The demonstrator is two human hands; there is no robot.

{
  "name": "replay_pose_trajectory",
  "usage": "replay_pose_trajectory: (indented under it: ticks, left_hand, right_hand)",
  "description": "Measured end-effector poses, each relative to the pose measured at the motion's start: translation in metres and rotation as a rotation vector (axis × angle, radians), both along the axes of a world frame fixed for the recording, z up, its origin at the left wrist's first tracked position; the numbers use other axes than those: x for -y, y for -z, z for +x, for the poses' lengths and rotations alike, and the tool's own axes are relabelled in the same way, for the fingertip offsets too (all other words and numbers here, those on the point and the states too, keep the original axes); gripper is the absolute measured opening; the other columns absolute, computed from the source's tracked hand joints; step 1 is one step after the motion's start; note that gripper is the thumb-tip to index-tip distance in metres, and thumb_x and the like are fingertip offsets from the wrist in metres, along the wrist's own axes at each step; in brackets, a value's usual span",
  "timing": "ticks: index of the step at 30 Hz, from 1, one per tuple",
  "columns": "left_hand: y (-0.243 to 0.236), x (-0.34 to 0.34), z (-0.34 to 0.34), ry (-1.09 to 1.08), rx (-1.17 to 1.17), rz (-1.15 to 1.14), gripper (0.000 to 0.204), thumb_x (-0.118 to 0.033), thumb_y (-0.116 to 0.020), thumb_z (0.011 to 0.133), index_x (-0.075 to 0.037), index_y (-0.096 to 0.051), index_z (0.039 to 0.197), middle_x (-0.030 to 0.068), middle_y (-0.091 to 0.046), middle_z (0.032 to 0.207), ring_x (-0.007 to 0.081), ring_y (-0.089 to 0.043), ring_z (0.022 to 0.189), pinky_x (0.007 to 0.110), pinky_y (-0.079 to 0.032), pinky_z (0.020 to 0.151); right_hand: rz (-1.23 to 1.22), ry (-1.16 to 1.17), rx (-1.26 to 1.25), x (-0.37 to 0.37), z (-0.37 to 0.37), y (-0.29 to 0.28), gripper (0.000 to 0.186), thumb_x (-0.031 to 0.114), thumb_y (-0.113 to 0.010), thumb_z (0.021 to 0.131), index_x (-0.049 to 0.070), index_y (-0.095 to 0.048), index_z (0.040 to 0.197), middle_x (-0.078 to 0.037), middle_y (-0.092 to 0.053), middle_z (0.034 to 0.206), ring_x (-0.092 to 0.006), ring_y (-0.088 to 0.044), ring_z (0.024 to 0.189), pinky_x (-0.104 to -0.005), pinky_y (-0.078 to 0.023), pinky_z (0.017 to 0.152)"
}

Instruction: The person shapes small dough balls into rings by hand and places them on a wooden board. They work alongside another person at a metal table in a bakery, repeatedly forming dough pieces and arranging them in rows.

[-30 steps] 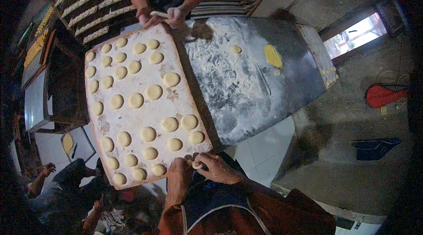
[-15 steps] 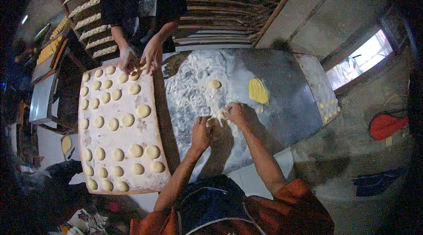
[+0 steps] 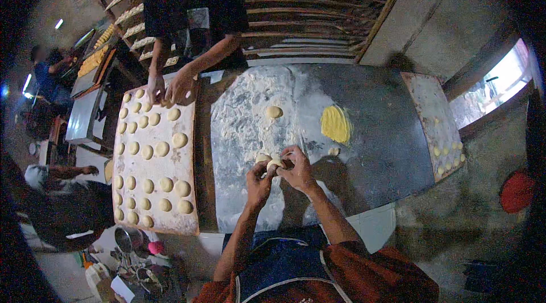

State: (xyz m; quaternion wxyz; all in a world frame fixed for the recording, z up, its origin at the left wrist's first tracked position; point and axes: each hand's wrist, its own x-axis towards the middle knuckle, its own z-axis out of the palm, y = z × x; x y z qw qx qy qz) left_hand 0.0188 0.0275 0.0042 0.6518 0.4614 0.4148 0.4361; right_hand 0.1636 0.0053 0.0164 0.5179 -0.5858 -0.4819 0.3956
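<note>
My left hand [image 3: 259,188] and my right hand [image 3: 298,173] meet low over the floured metal table [image 3: 318,203], both with bent fingers. Between their fingertips is a pale piece of dough [image 3: 274,164], pinched from both sides. A second bit of dough [image 3: 263,157] shows just past my left fingertips; whether it is joined to the first I cannot tell. Farther off, a round dough ball [image 3: 274,112] lies on the flour. To its right is a smeared mound of yellow paste [image 3: 336,125], with a small dough scrap [image 3: 334,152] nearer to me.
A floured board [image 3: 162,167] with rows of dough rounds is on the left. Across from me, a co-worker's hands [image 3: 170,88] work at its far end. Another board [image 3: 424,95] with several rounds lies at the table's right end. Slatted racks [image 3: 307,10] stand behind; utensils [image 3: 136,263] are lower left.
My right hand has come closer to my left, and the dough is now pinched between both. The whole view has shifted slightly. The co-worker's hands remain at the board's far end.
</note>
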Motion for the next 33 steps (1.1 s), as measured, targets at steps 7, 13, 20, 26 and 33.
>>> replay_pose_trajectory:
  ticks: [7,13,20,26,33]
  left_hand:
    - [-0.005,0.03,-0.01,0.023,0.282,-0.266,0.035,-0.006,-0.061,0.089,-0.002,-0.05,0.122,0.0086,-0.064,0.101,0.014,-0.06,0.085,0.028,-0.047,0.072]
    - [0.0,0.04,-0.022,-0.121,-0.259,0.189,0.028,-0.008,-0.058,0.087,-0.012,-0.04,0.108,0.0065,-0.058,0.095,0.0195,-0.056,0.09,0.034,-0.049,0.073]
    - [0.024,0.033,-0.042,-0.243,-0.718,0.611,0.026,-0.038,-0.044,0.097,-0.012,-0.048,0.092,0.0041,-0.051,0.076,0.0216,-0.052,0.069,0.039,-0.043,0.058]
    - [0.027,0.031,-0.084,-0.393,0.222,0.026,0.031,-0.038,-0.048,0.095,-0.013,-0.048,0.076,0.0006,-0.051,0.079,0.0182,-0.052,0.062,0.038,-0.042,0.051]
    - [0.02,0.039,-0.144,-0.464,0.649,0.005,0.028,-0.027,-0.045,0.092,-0.007,-0.043,0.073,0.0079,-0.042,0.063,0.0276,-0.05,0.06,0.038,-0.037,0.05]
  right_hand:
    - [0.052,-0.383,0.031,0.011,0.014,0.024,0.05,0.017,-0.063,0.082,0.006,-0.042,0.126,-0.01,-0.055,0.117,-0.0205,-0.059,0.1,-0.0365,-0.05,0.083]
    - [-0.398,-0.266,-0.224,0.007,-0.01,0.041,0.041,0.043,-0.044,0.094,0.004,-0.059,0.096,-0.004,-0.061,0.083,-0.0167,-0.058,0.077,-0.0295,-0.045,0.066]
    - [0.072,-0.273,0.496,0.016,-0.059,0.04,0.037,0.029,-0.05,0.091,-0.003,-0.053,0.108,-0.015,-0.06,0.07,-0.028,-0.057,0.063,-0.0392,-0.046,0.058]
    - [-0.064,0.083,-0.124,0.017,-0.125,0.033,0.038,0.03,-0.043,0.097,0.002,-0.063,0.081,-0.007,-0.057,0.065,-0.0161,-0.054,0.061,-0.0293,-0.042,0.054]
    - [0.794,0.067,0.862,0.019,-0.181,0.018,0.041,0.034,-0.041,0.1,0.002,-0.062,0.085,-0.012,-0.058,0.069,-0.0164,-0.055,0.061,-0.0338,-0.039,0.054]
